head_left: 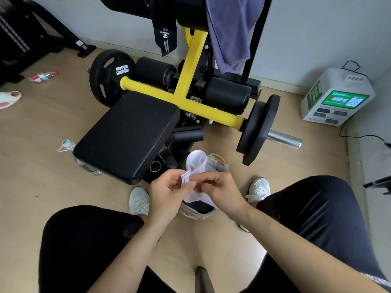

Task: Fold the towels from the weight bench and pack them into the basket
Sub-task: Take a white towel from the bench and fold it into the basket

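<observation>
A small white towel (195, 163) is bunched between my two hands, just above a woven basket (200, 214) that stands on the floor between my feet. My left hand (167, 191) pinches the cloth's near edge with thumb and fingers. My right hand (220, 190) grips the same edge from the right, fingers curled. Something dark lies inside the basket, mostly hidden by the towel and my hands. A purple towel (230, 32) hangs over the top of the weight bench (127, 134), and a black strap (164, 32) hangs beside it.
The yellow-framed bench carries black weight plates (110, 77) on both sides, and a steel bar end (284, 139) sticks out to the right. Plastic bottles (43, 76) lie on the wooden floor at left. A white charging box (336, 98) with a cable stands by the right wall.
</observation>
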Demonstrator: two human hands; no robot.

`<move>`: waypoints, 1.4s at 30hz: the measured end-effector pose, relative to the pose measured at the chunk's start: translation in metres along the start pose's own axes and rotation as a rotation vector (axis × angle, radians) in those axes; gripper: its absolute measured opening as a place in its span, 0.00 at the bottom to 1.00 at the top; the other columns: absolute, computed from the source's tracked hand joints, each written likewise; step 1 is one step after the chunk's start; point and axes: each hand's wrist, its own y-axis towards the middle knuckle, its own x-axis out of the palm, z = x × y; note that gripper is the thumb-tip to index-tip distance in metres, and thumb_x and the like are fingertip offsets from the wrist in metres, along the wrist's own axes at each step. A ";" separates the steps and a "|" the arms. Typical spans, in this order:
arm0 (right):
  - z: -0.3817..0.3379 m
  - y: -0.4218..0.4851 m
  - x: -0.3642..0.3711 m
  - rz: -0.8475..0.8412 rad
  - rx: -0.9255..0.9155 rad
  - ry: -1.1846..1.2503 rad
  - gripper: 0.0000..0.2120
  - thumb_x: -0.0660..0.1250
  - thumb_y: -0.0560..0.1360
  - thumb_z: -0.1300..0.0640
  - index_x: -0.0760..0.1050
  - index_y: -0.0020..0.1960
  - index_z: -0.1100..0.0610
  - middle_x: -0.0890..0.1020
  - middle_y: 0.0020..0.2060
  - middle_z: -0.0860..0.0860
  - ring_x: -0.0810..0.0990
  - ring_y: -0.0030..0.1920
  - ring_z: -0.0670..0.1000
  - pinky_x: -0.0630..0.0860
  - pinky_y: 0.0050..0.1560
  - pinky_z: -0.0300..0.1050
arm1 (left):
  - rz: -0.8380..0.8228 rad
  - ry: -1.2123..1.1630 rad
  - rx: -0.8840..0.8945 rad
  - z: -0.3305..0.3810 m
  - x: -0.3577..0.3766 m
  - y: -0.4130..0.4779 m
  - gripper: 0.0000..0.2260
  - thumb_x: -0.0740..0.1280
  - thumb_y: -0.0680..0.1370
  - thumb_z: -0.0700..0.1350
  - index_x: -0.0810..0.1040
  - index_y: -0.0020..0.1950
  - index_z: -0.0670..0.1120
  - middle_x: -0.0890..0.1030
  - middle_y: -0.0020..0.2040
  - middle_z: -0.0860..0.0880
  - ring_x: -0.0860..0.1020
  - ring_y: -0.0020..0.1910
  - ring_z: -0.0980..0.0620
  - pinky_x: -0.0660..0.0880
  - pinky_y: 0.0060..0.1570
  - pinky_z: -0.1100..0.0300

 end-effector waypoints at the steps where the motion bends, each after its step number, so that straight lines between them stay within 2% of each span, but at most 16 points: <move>1: -0.001 0.000 -0.001 -0.017 -0.004 -0.028 0.23 0.61 0.73 0.75 0.86 0.47 0.50 0.87 0.41 0.41 0.84 0.47 0.41 0.76 0.52 0.34 | 0.003 0.030 0.029 -0.003 -0.003 0.002 0.11 0.77 0.74 0.37 0.84 0.48 0.53 0.87 0.43 0.51 0.86 0.45 0.51 0.82 0.48 0.53; 3: -0.001 0.004 -0.007 0.032 -0.053 -0.149 0.19 0.62 0.73 0.72 0.86 0.47 0.52 0.86 0.41 0.42 0.82 0.44 0.41 0.75 0.49 0.35 | -0.007 0.088 0.064 -0.007 -0.008 0.005 0.10 0.75 0.76 0.38 0.84 0.49 0.54 0.87 0.44 0.54 0.85 0.45 0.53 0.82 0.48 0.54; 5: 0.000 0.011 -0.019 0.131 -0.130 -0.309 0.15 0.63 0.70 0.64 0.86 0.49 0.53 0.83 0.43 0.49 0.80 0.42 0.47 0.74 0.46 0.38 | -0.027 0.124 0.079 -0.010 -0.015 0.007 0.09 0.74 0.77 0.38 0.85 0.51 0.51 0.87 0.44 0.55 0.85 0.45 0.53 0.82 0.48 0.55; 7: -0.003 0.018 -0.034 0.135 -0.181 -0.463 0.17 0.63 0.68 0.60 0.84 0.53 0.52 0.77 0.48 0.50 0.75 0.46 0.50 0.70 0.49 0.36 | -0.067 0.164 0.113 -0.012 -0.023 0.010 0.08 0.74 0.77 0.37 0.85 0.52 0.49 0.87 0.46 0.55 0.85 0.47 0.53 0.81 0.51 0.57; 9: -0.005 0.021 -0.044 0.027 -0.210 -0.684 0.21 0.62 0.67 0.57 0.82 0.57 0.46 0.73 0.57 0.48 0.68 0.55 0.52 0.65 0.57 0.38 | -0.092 0.228 0.169 -0.012 -0.030 0.012 0.09 0.74 0.77 0.37 0.85 0.53 0.49 0.86 0.48 0.58 0.84 0.51 0.55 0.79 0.54 0.62; 12: -0.007 0.018 -0.046 -0.139 -0.201 -0.923 0.23 0.64 0.67 0.56 0.79 0.58 0.37 0.64 0.70 0.46 0.59 0.63 0.53 0.63 0.61 0.52 | -0.103 0.277 0.215 -0.012 -0.036 0.013 0.07 0.74 0.78 0.39 0.84 0.53 0.49 0.86 0.49 0.59 0.83 0.52 0.55 0.79 0.52 0.63; 15: -0.007 0.016 -0.039 -0.251 -0.207 -0.969 0.25 0.68 0.68 0.59 0.76 0.60 0.36 0.58 0.74 0.44 0.56 0.67 0.54 0.61 0.64 0.56 | -0.105 0.283 0.240 -0.012 -0.038 0.012 0.06 0.72 0.76 0.44 0.84 0.52 0.48 0.86 0.48 0.56 0.83 0.51 0.52 0.79 0.49 0.63; 18: -0.007 0.019 -0.034 -0.316 -0.172 -1.076 0.28 0.67 0.68 0.57 0.73 0.64 0.35 0.56 0.75 0.45 0.54 0.71 0.57 0.60 0.66 0.56 | -0.122 0.283 0.274 -0.010 -0.041 0.012 0.06 0.71 0.76 0.43 0.84 0.52 0.48 0.85 0.47 0.54 0.83 0.50 0.53 0.77 0.47 0.66; 22: -0.006 0.022 -0.037 -0.300 -0.164 -1.224 0.26 0.68 0.68 0.53 0.73 0.64 0.36 0.61 0.72 0.47 0.56 0.67 0.57 0.60 0.64 0.57 | -0.157 0.343 0.313 -0.010 -0.047 0.013 0.07 0.73 0.77 0.35 0.85 0.52 0.46 0.84 0.49 0.58 0.81 0.51 0.59 0.74 0.45 0.73; 26: -0.006 0.027 -0.048 -0.196 -0.157 -1.316 0.21 0.67 0.67 0.52 0.75 0.60 0.39 0.68 0.63 0.47 0.62 0.63 0.57 0.63 0.58 0.54 | -0.176 0.381 0.320 -0.013 -0.056 0.016 0.09 0.73 0.77 0.35 0.85 0.51 0.49 0.84 0.48 0.58 0.82 0.52 0.56 0.76 0.48 0.69; 31: -0.002 0.028 -0.059 -0.142 -0.164 -1.041 0.10 0.71 0.72 0.53 0.81 0.51 0.41 0.76 0.57 0.43 0.69 0.56 0.54 0.67 0.56 0.52 | -0.198 0.467 0.340 -0.018 -0.058 0.018 0.08 0.73 0.77 0.36 0.85 0.51 0.49 0.84 0.47 0.58 0.82 0.50 0.52 0.80 0.51 0.53; 35: 0.004 0.030 -0.066 -0.160 -0.218 -0.910 0.08 0.75 0.71 0.53 0.82 0.48 0.43 0.79 0.50 0.44 0.74 0.51 0.50 0.73 0.56 0.55 | -0.181 0.504 0.366 -0.019 -0.058 0.019 0.08 0.73 0.77 0.36 0.84 0.50 0.50 0.84 0.47 0.59 0.82 0.49 0.53 0.80 0.49 0.49; 37: 0.003 0.030 -0.066 -0.152 -0.253 -0.863 0.08 0.76 0.71 0.57 0.83 0.47 0.46 0.79 0.47 0.44 0.75 0.49 0.47 0.75 0.53 0.51 | -0.163 0.509 0.381 -0.019 -0.058 0.018 0.08 0.73 0.77 0.36 0.84 0.50 0.50 0.84 0.47 0.58 0.82 0.50 0.54 0.80 0.49 0.51; 40: 0.001 0.027 -0.064 -0.173 -0.280 -0.833 0.09 0.74 0.72 0.63 0.84 0.47 0.50 0.76 0.43 0.37 0.75 0.42 0.42 0.74 0.45 0.40 | -0.133 0.477 0.358 -0.019 -0.057 0.018 0.09 0.73 0.77 0.36 0.84 0.50 0.50 0.84 0.47 0.58 0.82 0.51 0.55 0.79 0.50 0.58; 42: 0.002 0.028 -0.061 -0.209 -0.272 -0.876 0.10 0.72 0.74 0.62 0.84 0.50 0.49 0.78 0.43 0.41 0.76 0.41 0.45 0.75 0.44 0.44 | -0.128 0.468 0.349 -0.019 -0.057 0.018 0.09 0.73 0.77 0.36 0.83 0.51 0.50 0.84 0.48 0.59 0.81 0.52 0.56 0.79 0.49 0.61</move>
